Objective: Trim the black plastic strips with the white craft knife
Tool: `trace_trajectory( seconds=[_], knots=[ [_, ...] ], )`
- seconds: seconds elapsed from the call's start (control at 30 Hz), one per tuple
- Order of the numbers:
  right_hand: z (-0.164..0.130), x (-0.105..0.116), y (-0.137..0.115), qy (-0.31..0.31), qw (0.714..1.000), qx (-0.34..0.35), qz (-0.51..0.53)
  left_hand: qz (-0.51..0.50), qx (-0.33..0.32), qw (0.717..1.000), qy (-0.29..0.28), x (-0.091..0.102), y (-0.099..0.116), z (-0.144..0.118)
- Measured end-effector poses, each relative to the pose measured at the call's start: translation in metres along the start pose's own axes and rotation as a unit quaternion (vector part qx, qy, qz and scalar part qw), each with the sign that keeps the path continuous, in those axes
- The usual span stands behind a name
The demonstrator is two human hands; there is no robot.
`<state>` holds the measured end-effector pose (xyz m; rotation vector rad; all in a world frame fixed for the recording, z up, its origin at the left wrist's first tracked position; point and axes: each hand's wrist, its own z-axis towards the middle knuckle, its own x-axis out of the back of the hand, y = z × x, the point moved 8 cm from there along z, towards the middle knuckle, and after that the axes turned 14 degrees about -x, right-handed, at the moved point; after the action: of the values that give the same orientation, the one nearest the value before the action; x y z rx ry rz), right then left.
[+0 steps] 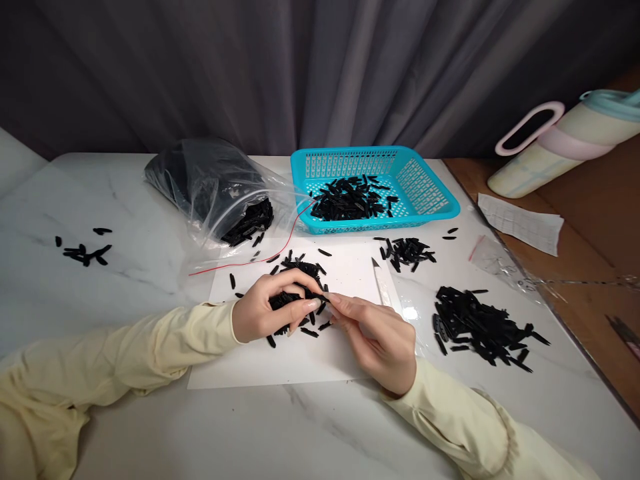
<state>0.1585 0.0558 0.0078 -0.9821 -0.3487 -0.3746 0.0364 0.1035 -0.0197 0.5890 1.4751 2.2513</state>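
Observation:
Over a white sheet of paper (pixel 240 367), my left hand (pixel 273 307) pinches one end of a small, narrow black piece (pixel 316 295) between thumb and forefinger. The fingertips of my right hand (pixel 375 333) close on its other end. Both hands meet just above a pile of similar black pieces (pixel 303 270), which the left hand partly covers. What the pieces are made of cannot be told. A craft knife (pixel 383 283) lies on the paper beyond my right hand.
A blue basket (pixel 435 210) with black pieces stands at the back, beside an open clear zip bag (pixel 200 193) of them. More piles lie at right (pixel 483 327) and left (pixel 87 253). A tumbler (pixel 565 143) and paper slip (pixel 523 220) are at far right.

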Motion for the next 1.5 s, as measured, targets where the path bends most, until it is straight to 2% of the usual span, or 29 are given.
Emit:
trace_trajectory(
  seconds=[0.13,0.43,0.7,0.93,1.03,1.23,1.33,1.43,1.5],
  knots=[
    [0.002,0.001,-0.001,0.004,1.000,-0.016,-0.021,0.029,-0.028,0.999,0.004,0.002,0.005,0.000],
    [0.005,0.000,0.000,-0.008,0.999,-0.045,-0.012,0.040,-0.032,0.998,-0.019,0.000,0.004,0.002],
    [0.004,-0.003,0.002,-0.031,0.998,-0.052,-0.016,-0.022,0.039,0.999,0.018,0.002,-0.004,0.001],
    [0.003,-0.004,0.004,-0.031,0.998,-0.054,-0.028,-0.090,0.100,0.991,0.002,0.001,-0.015,-0.001],
    [0.007,0.003,0.002,-0.018,0.997,-0.053,-0.052,-0.095,0.114,0.989,0.014,0.002,-0.019,-0.002],
    [0.022,0.032,-0.006,0.028,0.986,-0.037,-0.159,-0.097,0.116,0.989,0.006,0.000,-0.018,-0.001],
    [0.024,0.038,-0.001,-0.017,0.956,-0.032,-0.291,-0.089,0.101,0.991,-0.006,-0.001,-0.015,0.001],
    [0.017,0.035,0.024,-0.111,0.874,-0.071,-0.467,-0.089,0.096,0.991,-0.011,-0.001,-0.014,0.002],
    [0.010,0.031,0.039,-0.150,0.821,-0.076,-0.546,-0.087,0.093,0.992,-0.013,-0.001,-0.014,0.002]
  ],
)
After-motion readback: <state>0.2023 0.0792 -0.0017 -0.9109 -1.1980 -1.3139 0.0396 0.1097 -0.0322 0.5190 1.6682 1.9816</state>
